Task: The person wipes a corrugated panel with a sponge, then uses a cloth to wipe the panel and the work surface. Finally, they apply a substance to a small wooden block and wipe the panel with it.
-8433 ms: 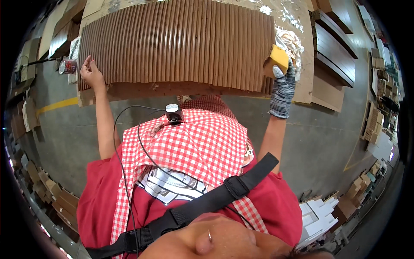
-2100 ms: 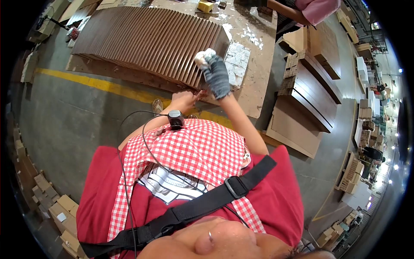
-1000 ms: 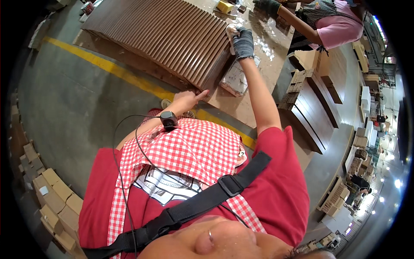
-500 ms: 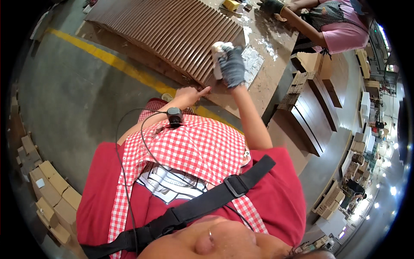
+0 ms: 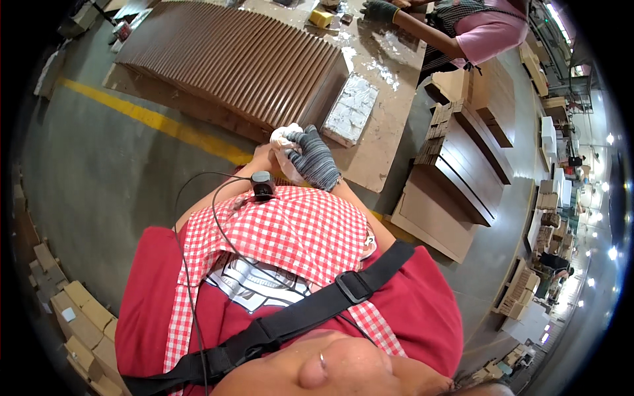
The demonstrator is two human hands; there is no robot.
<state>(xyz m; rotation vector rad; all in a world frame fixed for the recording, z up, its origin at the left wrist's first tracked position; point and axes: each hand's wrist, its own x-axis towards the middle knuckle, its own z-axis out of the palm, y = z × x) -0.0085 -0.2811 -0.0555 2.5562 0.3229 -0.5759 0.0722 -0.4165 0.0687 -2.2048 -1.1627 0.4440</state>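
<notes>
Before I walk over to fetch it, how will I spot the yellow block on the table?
Find the worktable with the long, ridged brown stack. Just beyond the stack's far edge, near its right end, sits the yellow block. Its bright colour sets it apart from the smaller dark piece beside it.

No wording or numbers are showing legibly. A pale label (image 5: 69,315) is sitting on a cardboard box (image 5: 80,326) at lower left, and a black-and-white print (image 5: 247,282) is crossing the red shirt (image 5: 422,284); neither is offering readable characters.
</notes>
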